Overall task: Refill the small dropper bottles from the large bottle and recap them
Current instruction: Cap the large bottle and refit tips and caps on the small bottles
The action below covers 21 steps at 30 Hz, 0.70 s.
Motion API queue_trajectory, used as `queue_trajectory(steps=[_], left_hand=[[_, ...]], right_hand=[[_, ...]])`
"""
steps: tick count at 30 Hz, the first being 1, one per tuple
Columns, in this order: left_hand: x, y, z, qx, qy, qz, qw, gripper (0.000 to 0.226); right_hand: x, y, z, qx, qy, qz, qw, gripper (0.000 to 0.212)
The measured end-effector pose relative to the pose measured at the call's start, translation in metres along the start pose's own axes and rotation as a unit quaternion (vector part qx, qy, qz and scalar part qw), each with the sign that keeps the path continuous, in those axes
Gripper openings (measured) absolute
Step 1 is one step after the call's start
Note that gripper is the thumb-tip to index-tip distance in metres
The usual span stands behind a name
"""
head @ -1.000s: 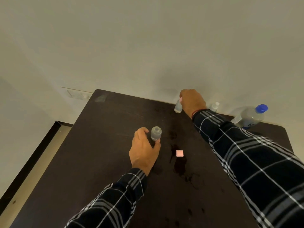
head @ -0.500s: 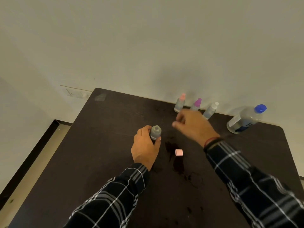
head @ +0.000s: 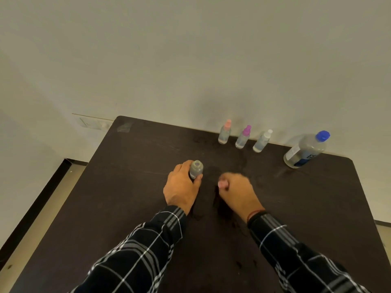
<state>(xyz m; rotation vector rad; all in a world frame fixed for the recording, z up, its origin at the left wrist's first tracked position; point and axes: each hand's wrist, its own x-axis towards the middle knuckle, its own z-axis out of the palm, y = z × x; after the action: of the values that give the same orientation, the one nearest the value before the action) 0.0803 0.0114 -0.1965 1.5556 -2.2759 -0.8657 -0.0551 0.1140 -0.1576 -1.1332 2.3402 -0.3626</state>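
My left hand (head: 182, 187) grips an uncapped small dropper bottle (head: 196, 169) standing upright on the dark table (head: 118, 204). Just to its right, my right hand (head: 237, 190) pinches a small pink cap (head: 222, 183) between its fingertips, low over the table. Three capped dropper bottles stand in a row at the back edge: pink-capped (head: 225, 133), purple-capped (head: 243, 137) and white-capped (head: 262, 141). The large clear bottle (head: 304, 150) with a blue cap stands at the back right.
The table abuts a pale wall at the back. Wet dark spots (head: 224, 210) mark the surface near my right wrist. Floor and a dark skirting strip (head: 33, 204) show past the table's left edge.
My right hand left the pink-capped bottle at the back, came down to the table centre and picked up the pink cap that lay there. My left hand kept holding the open bottle.
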Motion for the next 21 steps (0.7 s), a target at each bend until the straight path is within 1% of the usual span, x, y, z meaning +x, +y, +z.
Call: queue_trajectory(steps=[2,4,5,7,10,11,13,16,17,18,19,20,21], left_hand=[[0.001,0.0,-0.001,-0.007,-0.008,-0.005,1.0,0.053],[0.0,0.001,-0.002,-0.012,-0.006,-0.014,1.0,0.049],[0.0,0.002,-0.003,-0.012,-0.003,-0.014,1.0,0.048],[-0.001,0.001,-0.004,-0.007,-0.005,-0.007,1.0,0.049],[0.001,0.002,-0.005,0.005,-0.012,-0.012,1.0,0.052],[0.001,0.002,-0.005,0.006,-0.011,-0.013,1.0,0.052],[0.001,0.001,-0.003,0.007,-0.004,-0.008,1.0,0.049],[0.002,-0.003,-0.001,0.008,-0.001,0.004,1.0,0.047],[0.003,-0.003,0.0,0.009,-0.002,0.003,1.0,0.047],[0.004,-0.004,0.001,0.014,-0.003,-0.002,1.0,0.048],[0.005,-0.003,0.002,0.021,-0.004,-0.009,1.0,0.048],[0.006,-0.003,0.003,0.027,-0.003,-0.014,1.0,0.048],[0.007,-0.003,0.003,0.03,0.001,-0.013,0.999,0.049]], right_hand=[[0.01,-0.009,-0.017,0.129,0.06,-0.026,0.989,0.025],[0.02,-0.02,-0.031,0.191,0.059,-0.047,0.979,0.034],[0.024,-0.026,-0.035,0.189,0.043,-0.06,0.979,0.038],[0.028,-0.037,-0.04,0.14,0.015,-0.098,0.985,0.042],[0.032,-0.053,-0.042,-0.008,-0.002,-0.194,0.981,0.04],[0.033,-0.057,-0.042,-0.048,-0.008,-0.208,0.977,0.04],[0.035,-0.061,-0.041,-0.073,-0.009,-0.206,0.976,0.038],[0.037,-0.068,-0.039,-0.08,-0.006,-0.218,0.973,0.022],[0.042,-0.075,-0.039,-0.091,-0.033,-0.209,0.973,0.02],[0.049,-0.086,-0.039,-0.12,-0.086,-0.177,0.973,0.023],[0.054,-0.098,-0.04,-0.17,-0.151,-0.129,0.965,0.027],[0.06,-0.107,-0.04,-0.226,-0.198,-0.096,0.949,0.032],[0.065,-0.111,-0.039,-0.267,-0.212,-0.091,0.936,0.034]])
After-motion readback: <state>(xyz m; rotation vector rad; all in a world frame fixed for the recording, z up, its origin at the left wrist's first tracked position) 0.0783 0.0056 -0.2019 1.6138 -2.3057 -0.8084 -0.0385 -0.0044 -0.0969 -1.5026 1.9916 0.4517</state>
